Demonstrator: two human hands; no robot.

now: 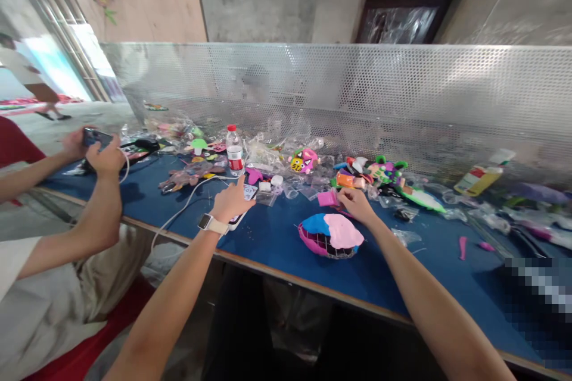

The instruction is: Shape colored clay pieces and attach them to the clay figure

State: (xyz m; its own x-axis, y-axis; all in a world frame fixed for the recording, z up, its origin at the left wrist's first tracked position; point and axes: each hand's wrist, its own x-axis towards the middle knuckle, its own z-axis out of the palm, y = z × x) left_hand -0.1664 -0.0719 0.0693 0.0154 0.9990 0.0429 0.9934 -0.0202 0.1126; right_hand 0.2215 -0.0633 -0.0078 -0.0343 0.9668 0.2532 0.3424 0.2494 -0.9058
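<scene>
My left hand (227, 202), with a watch on its wrist, reaches over a phone (248, 191) on the table. Its index finger is stretched out at the lit screen, and the palm side is hidden. My right hand (353, 203) has its fingers closed on the edge of a pink square piece (328, 198), just above the tabletop; whether it is clay or a packet is unclear. Between my arms lies an oval wire-mesh form (331, 236), partly covered in blue, light pink and magenta soft clay. Bare mesh shows along its near side.
A red-capped bottle (234, 152) stands behind the phone. Plastic wrappers, clay tubs (348, 179) and a painted cat-face ball (304, 161) crowd the back, along a perforated metal screen (402, 89). A white cable (179, 211) crosses leftward. Beside me, another person's hands (105, 155) hold a phone.
</scene>
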